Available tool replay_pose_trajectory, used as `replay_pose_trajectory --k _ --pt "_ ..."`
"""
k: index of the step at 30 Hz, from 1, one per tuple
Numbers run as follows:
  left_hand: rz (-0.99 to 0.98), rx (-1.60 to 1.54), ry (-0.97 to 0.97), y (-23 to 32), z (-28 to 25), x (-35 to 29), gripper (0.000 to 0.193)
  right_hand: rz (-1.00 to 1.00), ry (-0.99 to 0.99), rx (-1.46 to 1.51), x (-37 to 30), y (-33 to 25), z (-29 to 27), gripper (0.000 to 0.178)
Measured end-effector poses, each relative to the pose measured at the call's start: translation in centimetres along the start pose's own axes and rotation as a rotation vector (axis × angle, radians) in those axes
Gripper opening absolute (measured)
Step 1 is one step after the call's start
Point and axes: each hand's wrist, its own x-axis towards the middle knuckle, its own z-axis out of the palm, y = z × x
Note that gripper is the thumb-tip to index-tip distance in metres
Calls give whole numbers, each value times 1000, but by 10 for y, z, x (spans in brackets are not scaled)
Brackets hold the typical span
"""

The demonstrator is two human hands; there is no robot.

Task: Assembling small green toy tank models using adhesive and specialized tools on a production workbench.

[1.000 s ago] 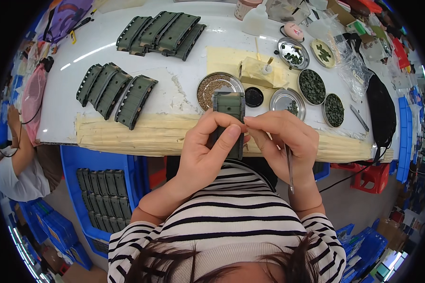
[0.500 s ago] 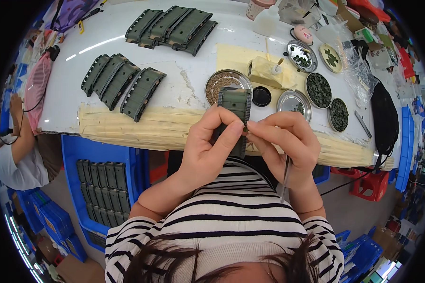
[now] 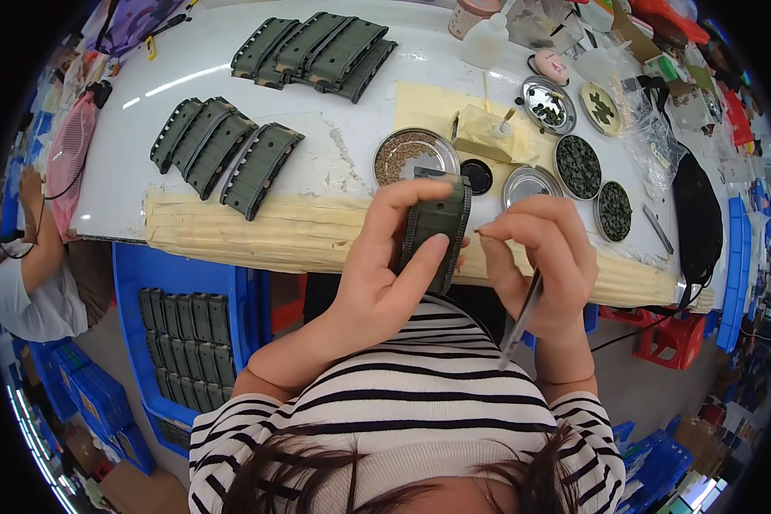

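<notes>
My left hand [image 3: 377,265] is closed round a dark green curved plastic piece [image 3: 437,210] with ridged side edges, thumb across its front, held upright at the table's near edge. To its right and apart from it, my right hand [image 3: 544,257] pinches a tiny light-brown bit [image 3: 478,230] between thumb and forefinger. A slim metal tool [image 3: 522,321], which looks like tweezers, is tucked in the same hand and points down toward my striped top. Just beyond the held piece stands a round metal dish of small brown parts [image 3: 392,154].
Similar green pieces lie in two groups [image 3: 261,171] [image 3: 330,47] at the left and back. On the right are dishes of dark green bits [image 3: 578,167], a metal dish [image 3: 529,182], a black cap [image 3: 476,176] and a taped block [image 3: 480,133]. A blue crate [image 3: 133,325] stands below left.
My hands have come apart; the right has moved right, away from the piece. The green piece has shifted a little right and turned in my left hand, which now wraps round it.
</notes>
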Motion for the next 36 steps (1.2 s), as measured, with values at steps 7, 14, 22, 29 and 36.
replay_pose_trajectory --k 7,14,22,29,36 --pt "159 489 -70 -7 -8 -2 67 62 72 -18 9 -1 7 25" --pt "241 714 -57 1 -6 -1 69 -9 82 -18 14 2 14 25" --pt "283 755 -67 0 -6 -1 73 -73 78 -54 13 4 14 25" --pt "305 794 -67 1 -7 -3 74 -120 26 -81 11 7 10 31" --pt "380 818 -75 -3 -8 -2 74 -105 -29 -124 8 5 8 33"
